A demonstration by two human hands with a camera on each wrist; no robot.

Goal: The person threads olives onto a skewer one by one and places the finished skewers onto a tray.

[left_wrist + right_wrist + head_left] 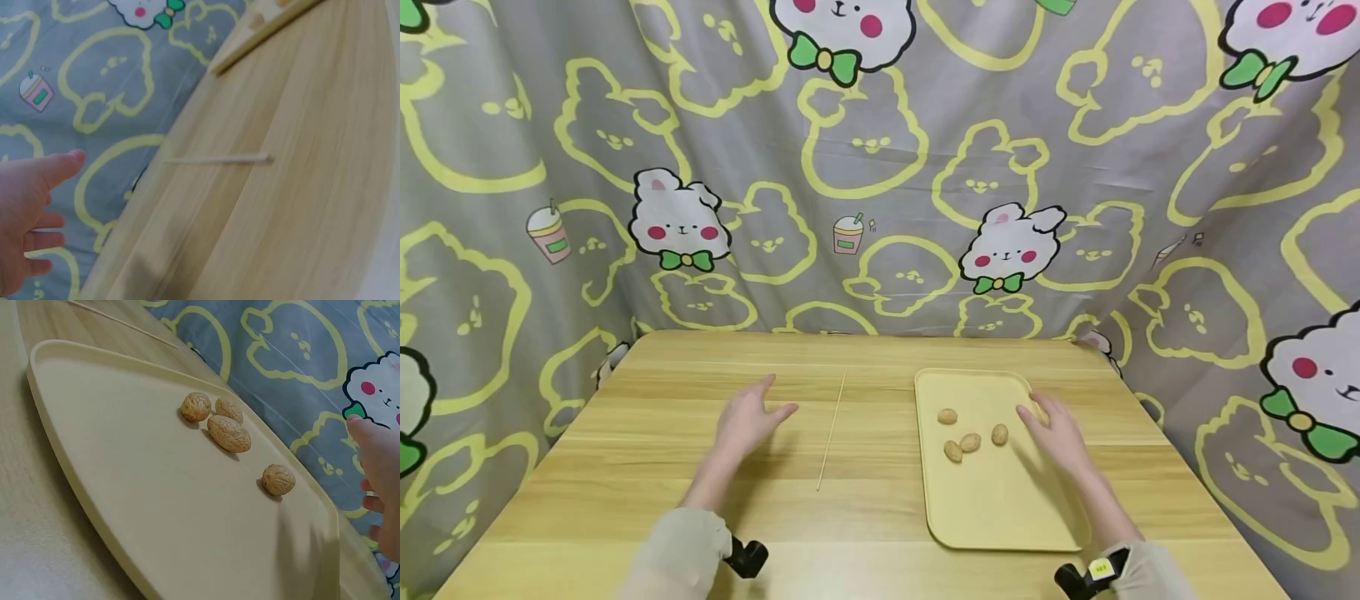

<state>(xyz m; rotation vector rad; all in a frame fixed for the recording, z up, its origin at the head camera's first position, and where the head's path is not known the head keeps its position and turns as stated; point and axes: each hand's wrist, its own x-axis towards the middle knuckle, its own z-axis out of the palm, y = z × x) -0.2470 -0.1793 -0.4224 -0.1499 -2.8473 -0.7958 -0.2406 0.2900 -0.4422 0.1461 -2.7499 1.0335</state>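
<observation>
My left hand [747,423] hovers above the left half of the table, thumb and fingers spread apart, holding nothing. To its right lies a thin wooden stick [831,432], apart from the hand. A pale yellow tray [1000,512] sits on the right side of the table. Several wrinkled brown walnuts [229,434] rest in it; one walnut [278,480] lies apart, nearest my right hand. That right hand [1058,435] is over the tray's right edge, fingers extended and touching no walnut. In the left wrist view, the left hand [25,219] has its thumb stretched out.
The wooden table [662,450] has its far edge close to a grey curtain [880,275] printed with rabbits and yellow outlines. The curtain also hangs along both sides. The tray has a low raised rim [87,500].
</observation>
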